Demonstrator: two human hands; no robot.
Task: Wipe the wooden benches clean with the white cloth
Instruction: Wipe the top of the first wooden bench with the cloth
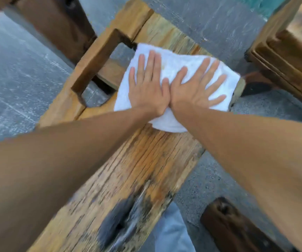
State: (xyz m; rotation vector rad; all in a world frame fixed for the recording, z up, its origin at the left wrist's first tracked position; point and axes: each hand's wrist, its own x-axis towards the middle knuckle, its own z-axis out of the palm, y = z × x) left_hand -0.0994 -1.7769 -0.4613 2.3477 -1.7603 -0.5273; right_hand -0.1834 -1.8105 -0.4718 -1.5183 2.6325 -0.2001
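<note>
White cloth (pixel 175 70) lies spread on the wooden counter (pixel 137 170). Left hand (pixel 147 90) and right hand (pixel 196 88) press it flat, fingers straight, likely for even wiping pressure.

The scene is lit softly and evenly by diffuse daylight without hard shadows, motion blur is seen across the forearms and lower desk (pixel 137 179), and edges are stretched by wide-angle distortion.

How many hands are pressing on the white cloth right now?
2: the left hand lies flat on the white cloth's left part, the right hand flat on its right part, thumbs meeting mid-cloth.
</note>
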